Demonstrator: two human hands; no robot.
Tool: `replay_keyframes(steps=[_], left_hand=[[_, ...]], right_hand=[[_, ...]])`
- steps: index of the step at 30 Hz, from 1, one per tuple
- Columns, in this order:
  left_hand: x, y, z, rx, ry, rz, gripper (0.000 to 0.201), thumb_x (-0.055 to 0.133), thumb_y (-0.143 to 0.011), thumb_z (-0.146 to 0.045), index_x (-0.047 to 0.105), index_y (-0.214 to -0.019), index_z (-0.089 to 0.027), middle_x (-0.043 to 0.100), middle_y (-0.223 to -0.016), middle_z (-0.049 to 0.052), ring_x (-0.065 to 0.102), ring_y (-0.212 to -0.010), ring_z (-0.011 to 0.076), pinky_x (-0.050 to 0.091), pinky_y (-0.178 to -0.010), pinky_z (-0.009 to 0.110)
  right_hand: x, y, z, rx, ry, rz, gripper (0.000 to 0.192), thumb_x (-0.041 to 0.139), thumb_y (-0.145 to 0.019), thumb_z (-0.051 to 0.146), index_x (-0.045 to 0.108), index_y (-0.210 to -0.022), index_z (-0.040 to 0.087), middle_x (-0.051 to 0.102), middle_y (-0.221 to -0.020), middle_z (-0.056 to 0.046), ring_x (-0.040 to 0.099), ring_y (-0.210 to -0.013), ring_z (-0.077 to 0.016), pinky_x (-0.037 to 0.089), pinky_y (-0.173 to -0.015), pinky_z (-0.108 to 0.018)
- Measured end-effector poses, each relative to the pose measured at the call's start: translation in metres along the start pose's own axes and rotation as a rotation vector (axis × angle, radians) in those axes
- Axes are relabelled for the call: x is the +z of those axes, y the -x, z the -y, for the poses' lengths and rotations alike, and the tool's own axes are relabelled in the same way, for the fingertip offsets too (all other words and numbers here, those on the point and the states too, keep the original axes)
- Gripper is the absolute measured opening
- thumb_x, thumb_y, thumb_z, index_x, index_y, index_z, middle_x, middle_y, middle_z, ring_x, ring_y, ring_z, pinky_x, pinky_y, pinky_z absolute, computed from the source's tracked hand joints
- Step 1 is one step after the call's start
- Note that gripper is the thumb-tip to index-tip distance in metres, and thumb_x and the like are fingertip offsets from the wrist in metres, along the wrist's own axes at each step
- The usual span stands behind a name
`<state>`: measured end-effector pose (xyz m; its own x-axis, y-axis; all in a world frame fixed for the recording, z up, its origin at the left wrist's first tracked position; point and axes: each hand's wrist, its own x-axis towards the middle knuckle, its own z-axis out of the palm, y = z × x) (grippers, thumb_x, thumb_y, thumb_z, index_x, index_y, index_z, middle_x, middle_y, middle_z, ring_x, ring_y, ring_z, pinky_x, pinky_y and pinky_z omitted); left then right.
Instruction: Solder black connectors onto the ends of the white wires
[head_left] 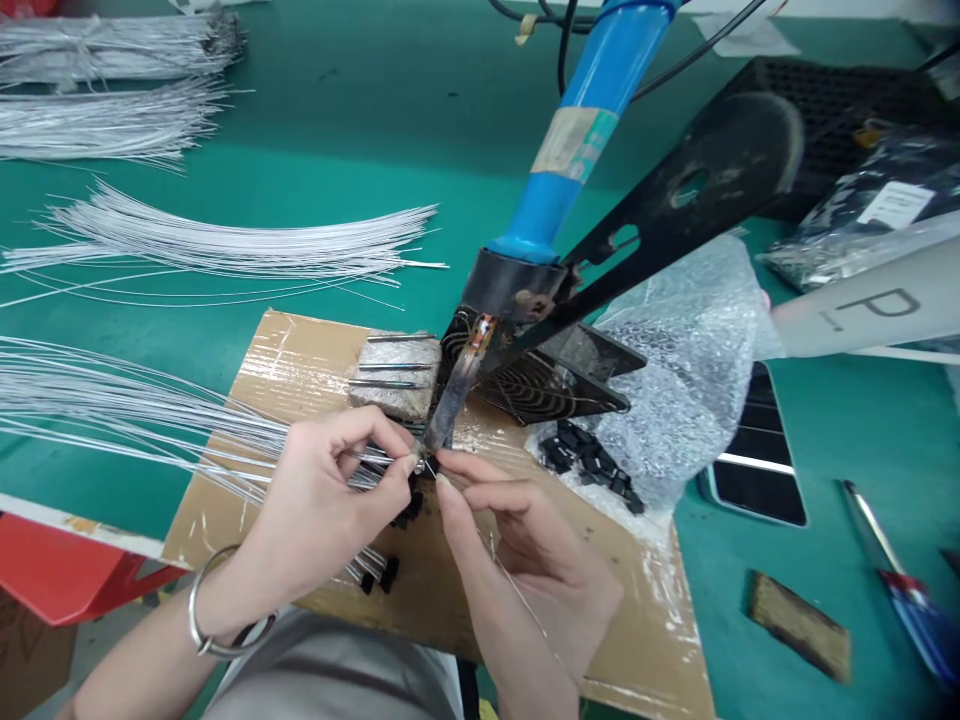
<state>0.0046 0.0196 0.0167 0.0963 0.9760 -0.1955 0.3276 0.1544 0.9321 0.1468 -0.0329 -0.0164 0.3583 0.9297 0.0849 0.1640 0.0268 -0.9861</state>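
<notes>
A blue-handled soldering iron (551,190) is clamped in a black stand, its tip pointing down between my hands. My left hand (337,500) is closed, thumb and forefinger pinching a thin silvery wire end right at the tip. My right hand (517,560) is closed too, pinching a thin strand of solder wire (525,595) that runs back across the palm. A small black piece sits between the fingertips, partly hidden. Silvery wires (150,400) pass behind my left hand, and several finished-looking ends below carry black connectors (379,577).
Cardboard (637,620) covers the green table here. Beside the stand lie black connectors (592,465), bubble wrap (675,350) and a phone (757,450). A tan block (397,375) with metal pins sits left of the iron. Wire bundles (247,240), a pen (900,590) and a brown pad (799,625) lie around.
</notes>
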Motion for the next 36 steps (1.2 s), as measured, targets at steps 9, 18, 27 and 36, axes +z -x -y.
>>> replay_keyframes(steps=[9, 18, 27, 36], left_hand=[[0.000, -0.001, 0.001, -0.021, -0.028, 0.000, 0.009, 0.066, -0.079, -0.022, 0.068, -0.070, -0.019, 0.077, -0.081, 0.004, 0.070, -0.076, 0.0199, 0.045, -0.059, 0.029], [0.000, -0.002, 0.001, -0.074, -0.028, 0.021, 0.009, 0.065, -0.078, -0.025, 0.068, -0.071, -0.019, 0.076, -0.080, 0.004, 0.070, -0.077, 0.0208, 0.047, -0.063, 0.031], [0.000, 0.000, 0.004, -0.091, -0.051, 0.028, 0.011, 0.067, -0.080, -0.027, 0.067, -0.072, -0.019, 0.074, -0.078, 0.004, 0.067, -0.073, 0.0198, 0.043, -0.058, 0.029], [-0.008, 0.006, 0.015, 0.080, -0.286, 0.029, 0.015, 0.065, -0.088, -0.023, 0.073, -0.076, -0.020, 0.074, -0.072, 0.002, 0.058, -0.058, 0.0150, 0.043, -0.054, 0.029]], right_hand=[[0.001, 0.001, 0.000, -0.009, 0.003, 0.001, 0.017, 0.076, -0.091, 0.025, 0.068, -0.077, 0.021, 0.082, -0.101, -0.009, 0.079, -0.092, -0.0226, 0.065, -0.083, -0.035], [0.000, 0.000, -0.001, 0.023, -0.016, 0.025, 0.017, 0.076, -0.091, 0.023, 0.067, -0.077, 0.023, 0.082, -0.101, -0.003, 0.079, -0.095, -0.0184, 0.061, -0.083, -0.026], [0.000, 0.002, -0.005, 0.019, -0.055, 0.023, 0.016, 0.075, -0.091, 0.020, 0.068, -0.077, 0.022, 0.082, -0.101, -0.004, 0.078, -0.092, -0.0180, 0.061, -0.084, -0.028], [-0.014, -0.005, -0.008, 0.091, -0.006, -0.153, 0.011, 0.075, -0.093, 0.030, 0.070, -0.089, 0.022, 0.074, -0.079, 0.000, 0.072, -0.072, -0.0145, 0.058, -0.067, -0.025]])
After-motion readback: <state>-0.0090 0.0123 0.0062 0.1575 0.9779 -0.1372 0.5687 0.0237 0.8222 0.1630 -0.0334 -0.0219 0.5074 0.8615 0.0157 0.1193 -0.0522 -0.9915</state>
